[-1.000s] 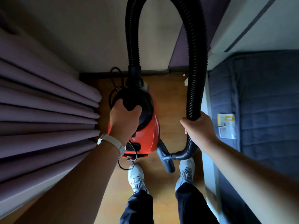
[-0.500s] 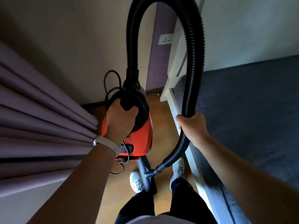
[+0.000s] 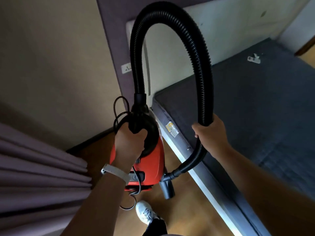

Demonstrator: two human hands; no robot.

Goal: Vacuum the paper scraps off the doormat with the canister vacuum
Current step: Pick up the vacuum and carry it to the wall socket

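Note:
The red and black canister vacuum [image 3: 153, 160] hangs above the wooden floor, carried by its top handle, which my left hand [image 3: 129, 142] grips. Its ribbed black hose [image 3: 197, 53] arches high overhead and comes down on the right, where my right hand [image 3: 211, 133] grips it. Below that hand the hose ends in a grey nozzle tube [image 3: 167, 188] pointing at the floor. A black power cord [image 3: 119, 109] loops off the vacuum body. No doormat or paper scraps are in view.
A bed with a dark blue mattress [image 3: 255, 116] and white frame fills the right. Purple curtains [image 3: 34, 167] hang close on the left. A wall socket [image 3: 126, 68] sits ahead. One white shoe [image 3: 145, 212] shows on the narrow wood floor strip [image 3: 184, 210].
The view has swung up and to the right, bringing more of the mattress and wall into sight. Both hands keep their holds on the vacuum handle and the hose.

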